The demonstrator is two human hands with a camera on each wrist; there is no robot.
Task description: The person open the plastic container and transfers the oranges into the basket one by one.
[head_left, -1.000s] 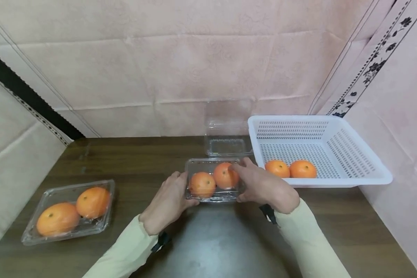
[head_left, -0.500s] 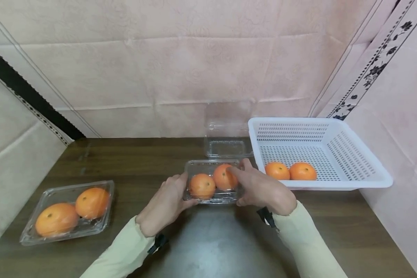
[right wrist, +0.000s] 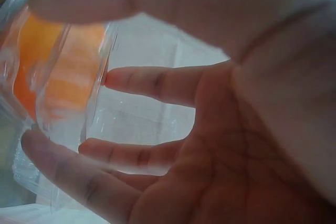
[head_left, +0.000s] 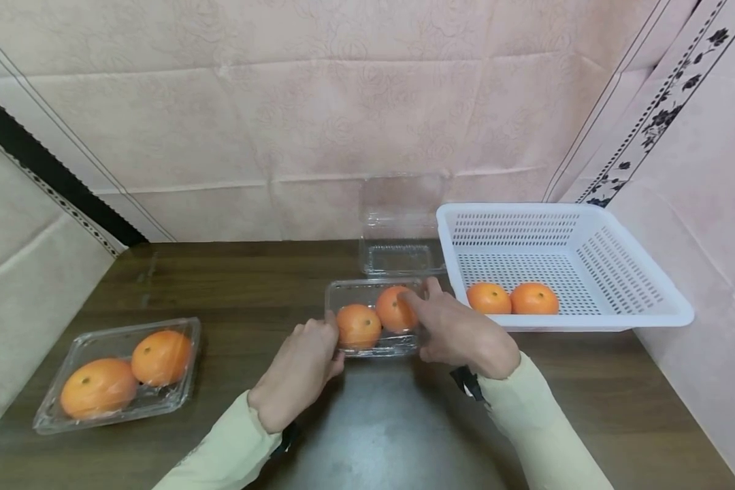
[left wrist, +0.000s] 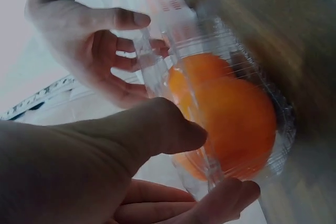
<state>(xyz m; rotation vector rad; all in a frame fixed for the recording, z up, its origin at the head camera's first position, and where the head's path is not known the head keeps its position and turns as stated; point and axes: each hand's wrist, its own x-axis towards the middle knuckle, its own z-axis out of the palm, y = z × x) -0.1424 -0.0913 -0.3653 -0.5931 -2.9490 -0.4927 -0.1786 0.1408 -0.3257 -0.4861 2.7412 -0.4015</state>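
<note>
A clear plastic box (head_left: 367, 291) with its lid down lies mid-table and holds two oranges (head_left: 358, 325). My left hand (head_left: 333, 347) grips its near left corner, thumb on top of the lid and fingers curled under the edge. My right hand (head_left: 418, 327) grips the right end, with the index finger over the lid by the right orange (head_left: 394, 309). The left wrist view shows my left hand (left wrist: 210, 166) pinching the box (left wrist: 210, 108) around the fruit (left wrist: 241, 119). In the right wrist view my fingers (right wrist: 152, 82) curl round the box (right wrist: 68, 87).
Another shut clear box (head_left: 186, 340) with two oranges lies at the left front. An empty open clear box (head_left: 398, 255) stands at the back by the wall. A white slotted basket (head_left: 588, 265) at the right holds two oranges (head_left: 511, 298). Dark table (head_left: 373, 435) lies in front.
My left hand has slid from the box's left side to its near left corner and drawn back toward me. The right hand and the box have barely moved.
</note>
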